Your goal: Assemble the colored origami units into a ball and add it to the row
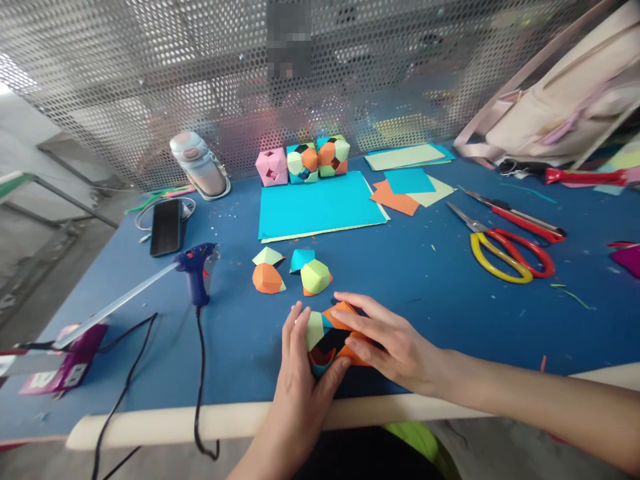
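Note:
Near the table's front edge, a folded paper ball (316, 329) of orange, pale green and blue pieces sits between my hands. An opening in its side shows a dark hollow. My left hand (299, 373) wraps its left side, with the thumb along the bottom. Across its right side lie the bent fingers of my right hand (395, 340), pressing on the orange paper. Just beyond are two small folded paper pieces: one pale green and orange (268, 279), the other blue, green and orange (316, 275).
At left are a blue glue gun (196, 270) with a trailing cord, a phone (167, 228) and a bottle (197, 163). Blue paper sheets (320, 205) and finished paper cubes (303, 163) are behind. Scissors (505, 253), a utility knife (520, 217) and a bag (550, 93) are right.

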`<state>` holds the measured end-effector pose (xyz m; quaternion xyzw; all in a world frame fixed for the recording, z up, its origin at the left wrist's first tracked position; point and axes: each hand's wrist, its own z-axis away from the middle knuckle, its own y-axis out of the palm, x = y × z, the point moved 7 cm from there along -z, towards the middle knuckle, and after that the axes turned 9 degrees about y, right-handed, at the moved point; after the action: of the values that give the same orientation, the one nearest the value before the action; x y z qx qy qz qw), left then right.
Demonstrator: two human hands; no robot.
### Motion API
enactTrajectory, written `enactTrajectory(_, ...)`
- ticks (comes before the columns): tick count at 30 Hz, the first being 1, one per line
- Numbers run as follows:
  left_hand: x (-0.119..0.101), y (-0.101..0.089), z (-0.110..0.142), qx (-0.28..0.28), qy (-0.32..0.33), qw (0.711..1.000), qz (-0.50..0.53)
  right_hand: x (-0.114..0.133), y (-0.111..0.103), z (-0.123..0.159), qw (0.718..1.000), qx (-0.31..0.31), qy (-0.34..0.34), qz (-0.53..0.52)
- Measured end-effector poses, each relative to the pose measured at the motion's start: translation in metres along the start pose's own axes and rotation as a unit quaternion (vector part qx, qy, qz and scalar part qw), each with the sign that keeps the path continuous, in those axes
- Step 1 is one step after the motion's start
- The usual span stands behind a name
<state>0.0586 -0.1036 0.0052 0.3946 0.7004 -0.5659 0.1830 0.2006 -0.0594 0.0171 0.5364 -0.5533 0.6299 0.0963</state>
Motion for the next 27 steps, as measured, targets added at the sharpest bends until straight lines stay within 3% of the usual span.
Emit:
enactTrajectory(16,-0.016,-0.006,-0.005,-0.078,0.009,0.994,0.077,0.028,-0.007,-0.004,0.989,-0.087,0.031,-0.112)
enactTrajectory(27,-0.014,-0.006,-0.002,-0.117,0.018,0.987,0.109,0.028,-0.007,-0.005,0.966,-0.123,0.076,-0.214)
